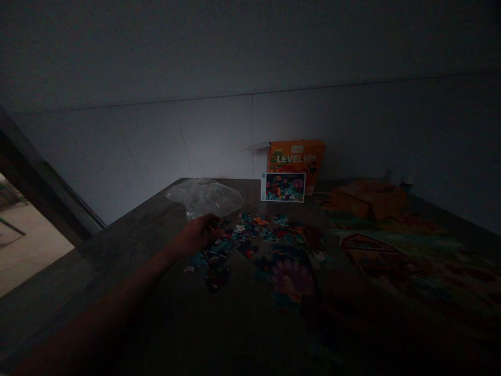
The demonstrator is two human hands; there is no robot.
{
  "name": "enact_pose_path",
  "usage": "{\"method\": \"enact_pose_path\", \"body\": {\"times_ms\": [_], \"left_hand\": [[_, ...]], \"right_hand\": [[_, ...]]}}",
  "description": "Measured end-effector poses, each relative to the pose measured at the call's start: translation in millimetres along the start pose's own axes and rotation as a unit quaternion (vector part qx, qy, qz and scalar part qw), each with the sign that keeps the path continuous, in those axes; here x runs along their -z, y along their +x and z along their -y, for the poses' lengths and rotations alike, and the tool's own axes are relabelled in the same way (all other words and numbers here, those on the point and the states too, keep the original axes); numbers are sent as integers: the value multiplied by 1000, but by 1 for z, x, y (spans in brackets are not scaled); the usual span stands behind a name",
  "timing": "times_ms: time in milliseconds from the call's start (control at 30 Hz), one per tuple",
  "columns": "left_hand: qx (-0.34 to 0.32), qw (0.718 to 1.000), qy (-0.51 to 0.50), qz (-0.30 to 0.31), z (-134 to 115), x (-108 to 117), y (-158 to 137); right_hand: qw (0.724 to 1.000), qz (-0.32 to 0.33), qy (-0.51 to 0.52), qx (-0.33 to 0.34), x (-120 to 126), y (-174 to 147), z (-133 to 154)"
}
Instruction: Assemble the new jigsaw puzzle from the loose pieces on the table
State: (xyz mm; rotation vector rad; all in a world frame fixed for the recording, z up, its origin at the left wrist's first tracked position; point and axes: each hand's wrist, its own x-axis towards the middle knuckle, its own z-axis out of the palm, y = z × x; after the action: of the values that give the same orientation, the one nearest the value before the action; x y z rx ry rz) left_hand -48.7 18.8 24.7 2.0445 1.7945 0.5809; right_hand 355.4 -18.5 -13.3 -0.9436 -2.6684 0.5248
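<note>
The light is very dim. My left hand (200, 233) reaches into the left side of a loose heap of jigsaw pieces (245, 230), its fingers bent and drawn together. What lies between the fingertips is too dark to make out. Nearer to me lies a joined patch of jigsaw (291, 279) with a purple peacock on it. My right hand (326, 308) is a dark shape at the lower right edge of this patch, its fingers lost in shadow. A separate small clump of pieces (217, 275) lies below my left hand.
A crumpled clear plastic bag (209, 196) lies behind the heap. A picture card (283, 188) leans on an orange box (297, 154) by the wall. At right are another orange box (366, 198) and a large colourful printed sheet (415, 261) on the grey table (156, 318).
</note>
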Motion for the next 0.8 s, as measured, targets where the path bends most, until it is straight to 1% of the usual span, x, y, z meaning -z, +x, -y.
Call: {"method": "enact_pose_path", "body": {"times_ms": [67, 167, 267, 367, 467, 600, 700, 800], "left_hand": [[18, 999, 33, 9, 7, -3, 0], [25, 996, 61, 58, 13, -3, -2], [17, 993, 60, 96, 11, -2, -3], [19, 993, 41, 105, 7, 0, -3], [33, 996, 15, 84, 3, 4, -3], [49, 998, -18, 23, -1, 9, -3], [65, 997, -26, -17, -3, 11, -1], [78, 996, -29, -37, -4, 10, 0]], "right_hand": [[1000, 14, 6, 4, 1, 3, 1], [1000, 19, 11, 2, 2, 5, 2], [1000, 22, 15, 0, 3, 5, 3], [999, 26, 20, 2, 5, 5, 6], [1000, 22, 18, -2, 4, 5, 7], [1000, 22, 17, -13, 2, 3, 3], [1000, 21, 17, -16, 1, 3, 0], [1000, 20, 18, -15, 1, 3, 1]]}}
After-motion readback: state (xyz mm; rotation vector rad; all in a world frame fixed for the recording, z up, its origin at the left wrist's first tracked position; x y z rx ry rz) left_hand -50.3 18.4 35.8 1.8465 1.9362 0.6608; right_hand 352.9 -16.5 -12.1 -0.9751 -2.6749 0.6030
